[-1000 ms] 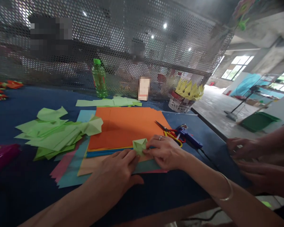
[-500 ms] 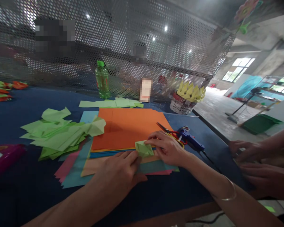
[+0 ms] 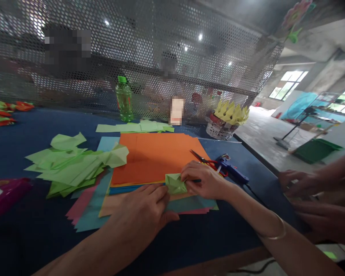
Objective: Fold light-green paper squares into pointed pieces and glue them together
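Observation:
A small green folded paper (image 3: 175,183) lies on the stack of coloured paper, its creases showing. My right hand (image 3: 202,179) is closed, thumb and fingertips pinching the folded paper at its right side. At its left edge, my left hand (image 3: 146,205) lies flat with fingers outstretched, the fingertips touching the paper. Beneath both hands spreads the stack, an orange sheet (image 3: 155,155) on top. Scissors (image 3: 199,156) with red and yellow handles lie just beyond my right hand, beside a blue glue gun (image 3: 231,168).
Loose green paper pieces (image 3: 71,161) are heaped at left, near a magenta object (image 3: 10,195). Green strips (image 3: 132,126), a bottle (image 3: 124,100) and a basket of yellow folded pieces (image 3: 222,124) stand along the mesh panel (image 3: 143,50). Another person's hands (image 3: 319,203) are at right.
My right fingers have shifted from the paper's top edge down to its right side, and the folded paper's right part looks different. My left hand has barely moved.

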